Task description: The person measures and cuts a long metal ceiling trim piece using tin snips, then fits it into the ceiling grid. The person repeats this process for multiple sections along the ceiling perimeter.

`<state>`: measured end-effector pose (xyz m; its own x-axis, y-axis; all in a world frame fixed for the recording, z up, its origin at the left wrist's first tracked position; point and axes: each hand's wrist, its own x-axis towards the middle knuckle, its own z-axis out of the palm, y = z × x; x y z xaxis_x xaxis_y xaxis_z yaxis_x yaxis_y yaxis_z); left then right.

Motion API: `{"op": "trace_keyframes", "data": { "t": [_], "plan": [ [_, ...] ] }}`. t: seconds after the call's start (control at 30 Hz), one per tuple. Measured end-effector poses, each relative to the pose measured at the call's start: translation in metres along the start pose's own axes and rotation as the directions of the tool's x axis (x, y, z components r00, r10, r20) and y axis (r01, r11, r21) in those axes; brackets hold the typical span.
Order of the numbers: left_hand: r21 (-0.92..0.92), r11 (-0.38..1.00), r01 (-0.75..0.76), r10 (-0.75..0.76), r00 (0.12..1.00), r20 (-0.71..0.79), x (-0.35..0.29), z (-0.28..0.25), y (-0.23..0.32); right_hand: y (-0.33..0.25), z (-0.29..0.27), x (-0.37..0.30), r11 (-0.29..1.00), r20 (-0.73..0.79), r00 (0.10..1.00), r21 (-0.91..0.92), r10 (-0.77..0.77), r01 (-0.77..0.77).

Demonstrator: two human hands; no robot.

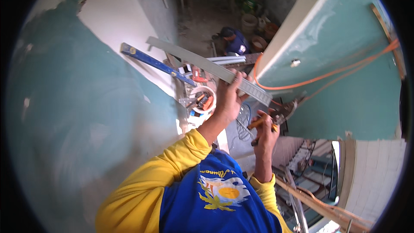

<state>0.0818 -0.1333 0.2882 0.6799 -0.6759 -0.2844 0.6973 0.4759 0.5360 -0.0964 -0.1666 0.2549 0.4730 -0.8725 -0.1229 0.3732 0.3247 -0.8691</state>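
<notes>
My left hand [228, 100] is closed around a long, pale metal channel [185, 55], gripping it nearer its right end. The channel slants from the upper left down to the right, and slots or ridges show along its right end. In my right hand [266, 137] is a pair of tin snips [283, 111] with orange handles, the fingers wrapped round them. Their dark jaws lie just beside the channel's right end; whether they touch it I cannot tell.
A blue spirit level [157, 64] leans at the left wall opening. Below stand a white bucket of tools [203, 100] and a red power tool [199, 75]. An orange cord [319, 77] loops across the green wall board [345, 108]. Another person [236, 42] crouches on the lower floor.
</notes>
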Motion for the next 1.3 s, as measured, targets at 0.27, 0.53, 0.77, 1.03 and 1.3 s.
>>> {"op": "trace_keyframes", "data": {
  "t": [0.27, 0.53, 0.77, 1.03, 1.3],
  "plan": [
    [0.081, 0.993, 0.089, -0.097, 0.990, 0.101, -0.021, 0.015, -0.010, -0.020, -0.006, 0.019, 0.974, -0.046, 0.982, 0.124, -0.185, 0.189],
    [0.212, 0.970, -0.119, 0.085, 0.983, 0.165, -0.013, 0.025, -0.006, -0.037, -0.015, 0.021, 0.971, -0.008, 0.989, 0.186, -0.148, 0.147],
    [0.272, 0.925, -0.266, 0.057, 0.804, 0.591, -0.011, 0.047, 0.094, -0.069, -0.005, 0.018, 0.951, -0.030, 0.999, 0.307, -0.024, 0.032],
    [0.053, 0.737, -0.673, 0.434, 0.532, 0.728, 0.008, 0.187, 0.239, -0.091, 0.000, 0.047, 0.947, 0.061, 0.992, 0.309, -0.109, 0.085],
    [-0.165, 0.560, -0.812, 0.669, 0.325, 0.668, 0.022, 0.345, 0.388, -0.082, 0.046, 0.097, 0.942, 0.202, 0.966, 0.325, -0.159, 0.087]
  ]
}}
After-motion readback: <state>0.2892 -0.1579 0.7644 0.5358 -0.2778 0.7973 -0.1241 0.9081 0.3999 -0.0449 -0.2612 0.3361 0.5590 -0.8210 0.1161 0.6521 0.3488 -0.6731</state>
